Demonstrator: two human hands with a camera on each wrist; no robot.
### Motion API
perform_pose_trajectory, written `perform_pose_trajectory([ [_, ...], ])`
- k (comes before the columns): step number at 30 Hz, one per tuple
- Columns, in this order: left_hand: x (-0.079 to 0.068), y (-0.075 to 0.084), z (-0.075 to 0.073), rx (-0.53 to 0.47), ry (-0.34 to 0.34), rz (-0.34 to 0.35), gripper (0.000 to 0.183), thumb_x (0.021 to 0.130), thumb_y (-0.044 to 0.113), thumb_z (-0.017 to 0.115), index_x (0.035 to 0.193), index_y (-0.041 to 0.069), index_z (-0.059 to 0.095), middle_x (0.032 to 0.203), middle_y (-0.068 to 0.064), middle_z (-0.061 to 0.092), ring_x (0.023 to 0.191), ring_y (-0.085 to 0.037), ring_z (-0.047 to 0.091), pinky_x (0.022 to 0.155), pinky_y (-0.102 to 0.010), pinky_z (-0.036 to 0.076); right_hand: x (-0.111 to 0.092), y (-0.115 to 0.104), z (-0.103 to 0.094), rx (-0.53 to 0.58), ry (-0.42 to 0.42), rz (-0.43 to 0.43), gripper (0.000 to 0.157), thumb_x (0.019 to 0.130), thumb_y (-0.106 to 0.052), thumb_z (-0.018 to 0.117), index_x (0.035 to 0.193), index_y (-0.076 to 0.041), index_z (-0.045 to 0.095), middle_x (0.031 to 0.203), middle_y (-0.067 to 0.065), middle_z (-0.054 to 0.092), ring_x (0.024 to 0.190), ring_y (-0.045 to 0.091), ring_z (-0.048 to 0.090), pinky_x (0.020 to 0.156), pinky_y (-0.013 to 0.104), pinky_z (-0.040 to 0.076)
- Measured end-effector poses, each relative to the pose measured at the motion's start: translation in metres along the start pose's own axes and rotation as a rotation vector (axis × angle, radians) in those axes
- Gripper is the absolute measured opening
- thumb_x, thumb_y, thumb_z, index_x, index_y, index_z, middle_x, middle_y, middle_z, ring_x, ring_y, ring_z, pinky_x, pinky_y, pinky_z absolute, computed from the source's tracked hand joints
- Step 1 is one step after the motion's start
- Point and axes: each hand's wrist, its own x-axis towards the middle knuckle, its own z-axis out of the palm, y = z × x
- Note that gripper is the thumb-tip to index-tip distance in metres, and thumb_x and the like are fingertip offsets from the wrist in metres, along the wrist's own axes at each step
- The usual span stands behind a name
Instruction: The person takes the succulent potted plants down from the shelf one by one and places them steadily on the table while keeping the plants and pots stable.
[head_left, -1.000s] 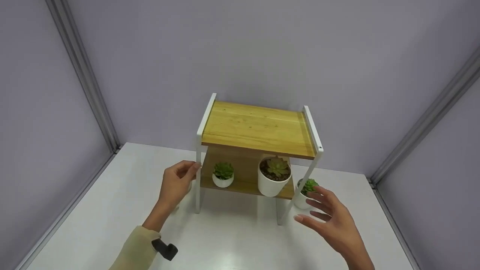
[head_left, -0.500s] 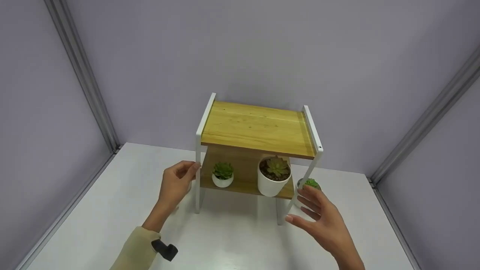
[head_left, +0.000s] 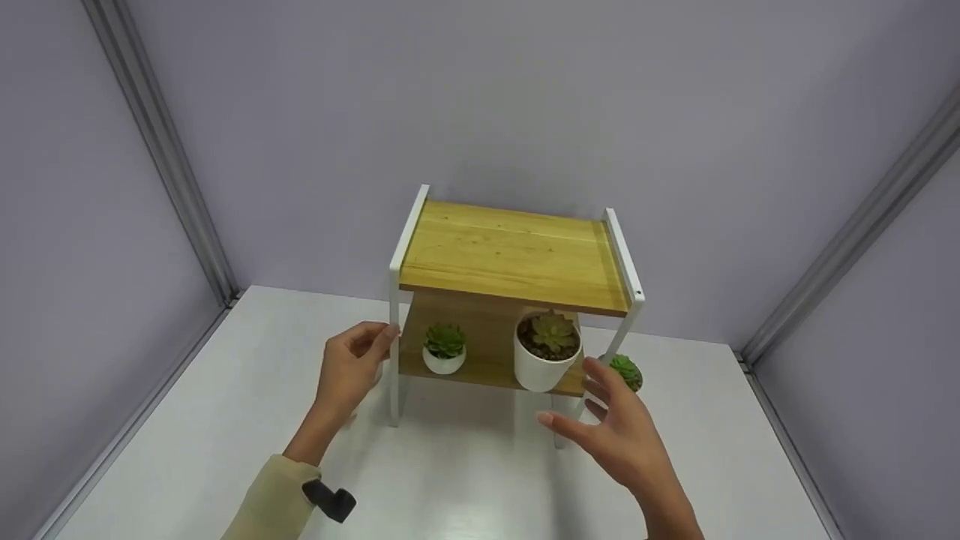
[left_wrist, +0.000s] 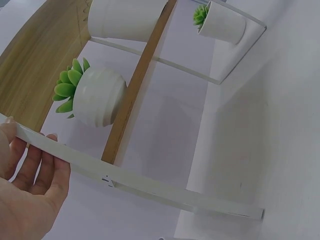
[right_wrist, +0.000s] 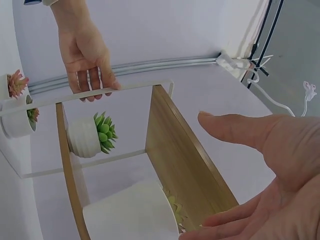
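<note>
A two-tier shelf stands on the table, with a wooden top board (head_left: pixel 517 255) and white metal side frames. My left hand (head_left: pixel 352 367) pinches the left front leg (head_left: pixel 395 397), and the left wrist view shows the fingers around that bar (left_wrist: pixel 165 187). On the lower board sit a large white pot (head_left: pixel 537 373) holding a pale succulent (head_left: pixel 553 331) and, left of it, a small ribbed pot (left_wrist: pixel 97 97) with a green succulent (head_left: pixel 445 340). My right hand (head_left: pixel 619 435), thumb and fingers spread apart, is at the right front leg, just right of the large pot.
Right of the shelf, a green succulent (head_left: pixel 627 370) in a pot stands on the white table (head_left: pixel 465 480), partly behind my right hand. The right wrist view shows a reddish succulent (right_wrist: pixel 17 84) and a white pot (right_wrist: pixel 17 119) beyond the shelf's left side. Grey walls enclose the table.
My right hand has moved left, from beside the plant on the table to the shelf's right leg near the large pot. The left hand stays at its leg.
</note>
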Motion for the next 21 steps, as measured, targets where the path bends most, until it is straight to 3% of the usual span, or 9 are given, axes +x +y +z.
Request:
perform_pose_trajectory([
  [8,0.003,-0.009,0.0,-0.03,-0.003,0.052,0.043,0.09,0.047,0.067,0.107,0.008,0.073,0.105,-0.014,0.072,0.093,-0.016,0.069,0.082,-0.021,0.057,0.005,-0.003,0.006,0.006,-0.002,0.004,0.11,0.069,-0.041,0.089,0.153,-0.009,0.026,0.161,0.015,0.029,0.145,0.039,0.037,0.114,0.051,0.039],
  [13,0.003,-0.009,0.0,-0.037,-0.006,0.064,0.039,0.09,0.047,0.067,0.105,0.011,0.074,0.103,-0.013,0.072,0.091,-0.013,0.069,0.081,-0.022,0.058,0.009,-0.004,0.011,0.034,0.0,-0.013,0.111,0.069,-0.036,0.09,0.155,-0.009,0.024,0.161,0.014,0.028,0.146,0.041,0.034,0.112,0.053,0.041],
  [21,0.002,-0.01,-0.001,-0.044,-0.005,0.061,0.04,0.091,0.046,0.066,0.106,0.009,0.073,0.103,-0.012,0.072,0.092,-0.013,0.07,0.081,-0.022,0.058,0.02,-0.002,0.02,0.033,0.02,0.012,0.119,0.068,-0.045,0.089,0.156,-0.01,0.019,0.16,0.014,0.031,0.147,0.038,0.032,0.111,0.058,0.04],
])
